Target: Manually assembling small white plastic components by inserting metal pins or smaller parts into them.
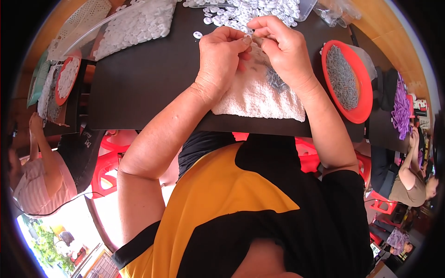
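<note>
My left hand (pixel 220 55) and my right hand (pixel 288 52) meet fingertip to fingertip above the far part of a pale towel (pixel 255 104). Thumb and fingers of each are pinched together; what they hold is too small and covered to make out. On the towel, partly behind my right hand, lies a small heap of grey screws (pixel 276 82). Just beyond my hands spreads a pile of small white plastic pieces with holes (pixel 266 9). One loose white piece (pixel 198 34) rests on the dark table to the left of my left hand.
A red bowl (pixel 364 99) full of grey screws stands at the right. A clear bag (pixel 136 32) of white pieces lies far left. The dark table (pixel 139 92) ends close before my body. Other people sit at both sides, one by purple items (pixel 401 109).
</note>
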`<state>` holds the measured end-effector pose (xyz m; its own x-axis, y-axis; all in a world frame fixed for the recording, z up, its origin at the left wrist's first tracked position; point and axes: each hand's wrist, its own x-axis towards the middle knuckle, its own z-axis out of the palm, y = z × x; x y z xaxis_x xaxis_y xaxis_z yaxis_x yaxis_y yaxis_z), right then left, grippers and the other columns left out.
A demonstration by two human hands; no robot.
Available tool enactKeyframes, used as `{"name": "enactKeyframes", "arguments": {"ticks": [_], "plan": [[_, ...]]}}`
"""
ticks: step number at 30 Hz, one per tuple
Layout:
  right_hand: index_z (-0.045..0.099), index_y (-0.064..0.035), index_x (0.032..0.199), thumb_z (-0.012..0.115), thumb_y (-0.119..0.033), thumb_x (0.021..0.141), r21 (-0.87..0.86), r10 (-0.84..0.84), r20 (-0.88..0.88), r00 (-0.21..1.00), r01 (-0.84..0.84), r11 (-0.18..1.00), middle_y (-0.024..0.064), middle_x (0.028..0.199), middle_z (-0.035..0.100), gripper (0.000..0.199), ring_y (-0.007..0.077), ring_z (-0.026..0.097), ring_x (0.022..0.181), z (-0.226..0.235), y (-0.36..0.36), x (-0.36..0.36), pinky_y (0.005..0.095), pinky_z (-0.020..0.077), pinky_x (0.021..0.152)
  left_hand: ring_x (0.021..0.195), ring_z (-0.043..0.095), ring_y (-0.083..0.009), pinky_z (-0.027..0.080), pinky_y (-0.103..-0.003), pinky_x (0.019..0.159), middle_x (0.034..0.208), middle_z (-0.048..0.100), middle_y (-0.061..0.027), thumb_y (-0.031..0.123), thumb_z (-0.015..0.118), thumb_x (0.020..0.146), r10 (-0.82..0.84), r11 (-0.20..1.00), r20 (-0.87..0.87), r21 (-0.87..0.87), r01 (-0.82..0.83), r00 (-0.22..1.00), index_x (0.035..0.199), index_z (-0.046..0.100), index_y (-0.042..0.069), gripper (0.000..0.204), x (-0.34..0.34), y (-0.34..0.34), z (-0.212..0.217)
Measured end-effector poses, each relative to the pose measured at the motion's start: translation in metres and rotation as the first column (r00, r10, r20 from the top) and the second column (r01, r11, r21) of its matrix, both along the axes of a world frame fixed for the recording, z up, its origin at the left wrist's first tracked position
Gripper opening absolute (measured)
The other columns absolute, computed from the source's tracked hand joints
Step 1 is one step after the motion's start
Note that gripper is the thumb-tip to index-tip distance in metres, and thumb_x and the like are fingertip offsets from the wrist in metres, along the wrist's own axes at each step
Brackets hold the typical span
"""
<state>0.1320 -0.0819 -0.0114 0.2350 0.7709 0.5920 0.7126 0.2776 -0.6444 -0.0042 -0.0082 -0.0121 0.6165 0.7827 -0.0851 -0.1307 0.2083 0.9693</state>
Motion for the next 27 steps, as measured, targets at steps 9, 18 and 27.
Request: {"name": "enactKeyframes", "arguments": {"ticks": [9, 18, 27], "plan": [[0.062, -0.006, 0.103, 0.052, 0.012, 0.077, 0.016, 0.016, 0.012, 1.0, -0.016, 1.0, 0.0123, 0.085, 0.07, 0.033, 0.0246, 0.07, 0.079, 0.002, -0.001, -0.003, 0.0318, 0.0552, 0.07, 0.066, 0.058, -0.0117, 0.045, -0.023, 0.054, 0.078, 0.064, -0.0073, 0.005, 0.063, 0.089, -0.006, 1.0, -0.038, 0.014, 0.006, 0.999, 0.092, 0.062, -0.003, 0.008, -0.001, -0.001, 0.001], [0.06, -0.003, 0.096, 0.048, 0.014, 0.074, 0.041, 0.044, -0.038, 0.998, -0.042, 0.998, 0.0095, 0.086, 0.069, 0.031, 0.0236, 0.07, 0.083, 0.001, 0.0, -0.004, 0.0313, 0.0553, 0.074, 0.065, 0.059, -0.0117, 0.045, -0.023, 0.052, 0.079, 0.064, -0.008, 0.004, 0.063, 0.089, 0.003, 1.0, -0.041, 0.03, -0.002, 0.999, 0.092, 0.062, -0.003, 0.008, 0.001, -0.001, 0.0], [0.058, -0.0026, 0.088, 0.047, 0.016, 0.072, 0.084, 0.026, -0.103, 0.994, -0.017, 0.996, 0.0072, 0.076, 0.066, 0.027, 0.0191, 0.066, 0.07, 0.001, -0.001, -0.015, 0.0284, 0.0529, 0.064, 0.061, 0.058, -0.0111, 0.043, -0.023, 0.05, 0.074, 0.064, -0.0078, 0.002, 0.064, 0.088, 0.002, 1.0, -0.042, 0.022, -0.001, 0.999, 0.089, 0.062, -0.003, 0.005, 0.001, -0.001, -0.002]]}}
